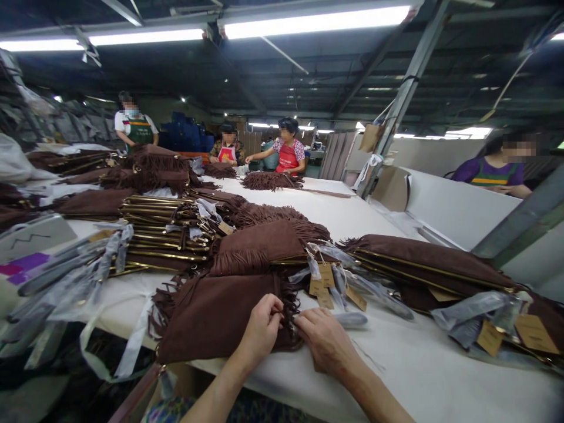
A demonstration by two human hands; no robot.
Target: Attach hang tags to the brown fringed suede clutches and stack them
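A dark brown fringed bag (215,317) lies flat at the table's front edge, directly before me. Over its right end is my left hand (262,323), with the fingers curled in a pinch; what they hold, if anything, is too small to tell. My right hand (325,336) rests at the bag's right edge, beside the fringe (288,311). Its fingers are bent together, and their tips meet something small that I cannot make out. Just behind the hands, cardboard tags (324,282) and plastic-wrapped straps (350,319) trail from another brown bag (264,242).
Stacked brown bags with gold zips (167,232) stand to the left, near wrapped straps (66,288) hanging over the edge. More bags (423,261) lie at right with tags. A metal post (403,100) rises behind. Several co-workers, one in a red apron (288,157), are around the table.
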